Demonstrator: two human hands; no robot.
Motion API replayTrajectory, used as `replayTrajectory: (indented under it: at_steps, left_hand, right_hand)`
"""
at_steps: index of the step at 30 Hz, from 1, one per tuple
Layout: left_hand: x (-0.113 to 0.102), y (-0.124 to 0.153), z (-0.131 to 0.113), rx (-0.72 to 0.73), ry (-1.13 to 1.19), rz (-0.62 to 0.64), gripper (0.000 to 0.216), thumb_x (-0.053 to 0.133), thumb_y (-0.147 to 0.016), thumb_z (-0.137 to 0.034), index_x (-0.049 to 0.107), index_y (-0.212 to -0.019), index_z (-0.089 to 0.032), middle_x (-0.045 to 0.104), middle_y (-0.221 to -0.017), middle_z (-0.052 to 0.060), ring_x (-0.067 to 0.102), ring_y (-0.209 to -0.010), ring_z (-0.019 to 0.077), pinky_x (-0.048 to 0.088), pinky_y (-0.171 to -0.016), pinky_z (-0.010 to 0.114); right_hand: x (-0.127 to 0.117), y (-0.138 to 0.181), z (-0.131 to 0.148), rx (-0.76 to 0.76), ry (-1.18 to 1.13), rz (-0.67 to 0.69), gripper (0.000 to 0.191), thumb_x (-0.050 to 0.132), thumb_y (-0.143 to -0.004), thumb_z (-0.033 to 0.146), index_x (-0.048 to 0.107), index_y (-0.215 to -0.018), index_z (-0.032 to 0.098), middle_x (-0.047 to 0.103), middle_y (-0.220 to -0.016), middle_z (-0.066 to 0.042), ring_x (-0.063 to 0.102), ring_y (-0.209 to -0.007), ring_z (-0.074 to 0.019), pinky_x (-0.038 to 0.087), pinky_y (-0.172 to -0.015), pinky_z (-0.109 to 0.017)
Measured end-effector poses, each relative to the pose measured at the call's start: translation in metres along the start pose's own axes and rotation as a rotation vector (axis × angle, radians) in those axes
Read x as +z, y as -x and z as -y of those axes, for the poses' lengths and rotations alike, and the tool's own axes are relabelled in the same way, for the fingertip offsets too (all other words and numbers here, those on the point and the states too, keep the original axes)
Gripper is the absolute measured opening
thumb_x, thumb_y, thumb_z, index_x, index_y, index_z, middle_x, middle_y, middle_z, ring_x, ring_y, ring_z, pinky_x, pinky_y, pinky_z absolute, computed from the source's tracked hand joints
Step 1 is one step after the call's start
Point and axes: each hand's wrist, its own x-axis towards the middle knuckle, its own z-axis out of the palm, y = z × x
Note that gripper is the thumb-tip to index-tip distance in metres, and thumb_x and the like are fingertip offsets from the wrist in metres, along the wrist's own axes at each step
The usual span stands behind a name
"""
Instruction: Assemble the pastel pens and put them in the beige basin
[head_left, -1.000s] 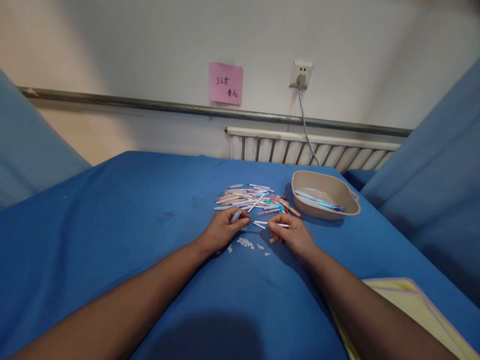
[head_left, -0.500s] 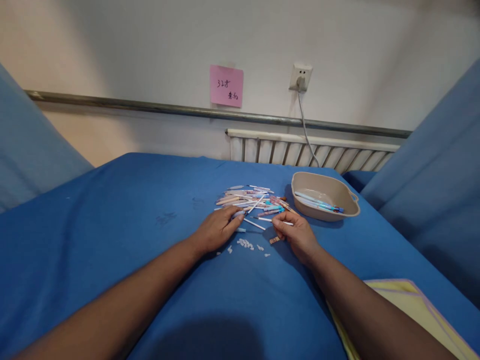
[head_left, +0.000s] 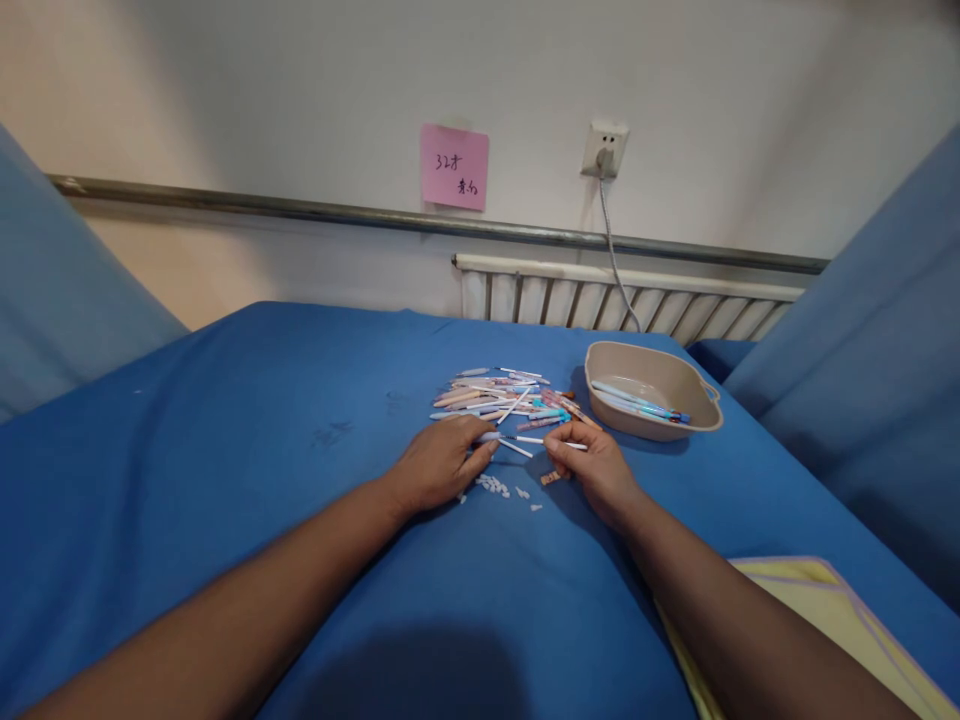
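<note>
My left hand grips a pale pen barrel between thumb and fingers, its end pointing right. Pinched in my right hand is a white pen refill; its dark tip meets the barrel's end, and I cannot tell whether it is inside. A small brown patterned piece shows below my right fingers, held or lying there. Just beyond both hands lies a pile of pen parts. Another white refill rests on the cloth between the hands. Small white plugs are scattered nearer me.
A beige plastic basin with several pens stands at the right. A yellow cloth lies under my right forearm. Blue cloth covers the table. Behind are a radiator and a plugged-in cable.
My left hand has shifted slightly right, bringing the pale barrel up to the refill's dark tip. Earlier there was a gap between them. My right hand has barely moved.
</note>
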Motion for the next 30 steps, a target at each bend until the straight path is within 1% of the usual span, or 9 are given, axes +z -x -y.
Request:
replayTrajectory:
  at_steps: [6, 11, 16, 18, 21, 24, 27, 30]
  left_hand:
    - [0.001, 0.000, 0.000, -0.004, -0.024, -0.004, 0.034, 0.036, -0.094, -0.037, 0.059, -0.108, -0.017, 0.065, -0.102, 0.008, 0.058, -0.093, 0.0221, 0.042, -0.082, 0.033]
    - [0.001, 0.000, 0.000, 0.013, -0.049, 0.007, 0.032, 0.038, -0.093, -0.037, 0.060, -0.106, -0.017, 0.064, -0.097, 0.008, 0.058, -0.089, 0.0212, 0.042, -0.079, 0.031]
    - [0.004, 0.001, -0.001, 0.052, -0.093, 0.016, 0.031, 0.039, -0.093, -0.036, 0.060, -0.108, -0.018, 0.064, -0.097, 0.008, 0.057, -0.089, 0.0211, 0.042, -0.077, 0.031]
    - [0.006, 0.001, -0.002, 0.065, -0.092, 0.038, 0.031, 0.039, -0.093, -0.036, 0.059, -0.109, -0.019, 0.064, -0.098, 0.008, 0.057, -0.091, 0.0214, 0.042, -0.078, 0.031]
    - [0.009, 0.003, -0.007, 0.086, -0.042, 0.080, 0.029, 0.040, -0.093, -0.035, 0.059, -0.110, -0.020, 0.065, -0.102, 0.007, 0.058, -0.095, 0.0215, 0.042, -0.080, 0.031]
    - [0.012, 0.005, -0.015, 0.096, 0.054, 0.103, 0.028, 0.041, -0.093, -0.034, 0.058, -0.113, -0.022, 0.066, -0.105, 0.006, 0.059, -0.095, 0.0208, 0.043, -0.080, 0.030]
    - [0.014, 0.007, -0.024, 0.077, 0.131, 0.137, 0.027, 0.042, -0.093, -0.032, 0.058, -0.112, -0.022, 0.067, -0.105, 0.006, 0.061, -0.093, 0.0214, 0.044, -0.077, 0.029]
    - [0.012, 0.009, -0.032, 0.049, 0.175, 0.170, 0.025, 0.043, -0.092, -0.031, 0.060, -0.107, -0.022, 0.067, -0.102, 0.006, 0.062, -0.091, 0.0226, 0.044, -0.075, 0.029]
  right_hand:
    - [0.002, 0.001, 0.004, 0.008, 0.018, -0.003, 0.029, 0.071, -0.063, 0.042, 0.060, -0.067, 0.016, 0.051, -0.053, 0.004, 0.041, -0.045, -0.0074, 0.039, -0.046, -0.022]
    - [0.003, 0.002, 0.007, 0.009, 0.073, -0.008, 0.028, 0.071, -0.062, 0.042, 0.059, -0.066, 0.017, 0.051, -0.053, 0.004, 0.044, -0.045, -0.0080, 0.042, -0.047, -0.023]
    - [0.004, 0.000, -0.001, -0.014, 0.138, 0.009, 0.028, 0.069, -0.065, 0.043, 0.058, -0.067, 0.018, 0.052, -0.055, 0.004, 0.046, -0.047, -0.0094, 0.047, -0.050, -0.026]
    - [0.005, 0.001, -0.005, -0.042, 0.152, 0.035, 0.028, 0.067, -0.068, 0.044, 0.058, -0.071, 0.018, 0.053, -0.059, 0.003, 0.048, -0.050, -0.0101, 0.048, -0.053, -0.027]
    - [0.009, 0.004, -0.009, -0.094, 0.190, 0.050, 0.028, 0.063, -0.074, 0.045, 0.059, -0.085, 0.019, 0.057, -0.071, 0.000, 0.054, -0.063, -0.0134, 0.049, -0.058, -0.027]
    - [0.013, 0.009, -0.008, -0.183, 0.243, 0.086, 0.032, 0.058, -0.081, 0.043, 0.056, -0.105, 0.020, 0.061, -0.092, -0.004, 0.057, -0.085, -0.0173, 0.049, -0.074, -0.031]
    - [0.016, 0.013, -0.006, -0.248, 0.266, 0.132, 0.039, 0.052, -0.086, 0.041, 0.047, -0.120, 0.022, 0.057, -0.112, -0.008, 0.055, -0.101, -0.0194, 0.046, -0.085, -0.035]
    - [0.017, 0.016, -0.004, -0.264, 0.254, 0.125, 0.041, 0.049, -0.088, 0.042, 0.043, -0.124, 0.022, 0.054, -0.119, -0.010, 0.053, -0.108, -0.0212, 0.045, -0.089, -0.038]
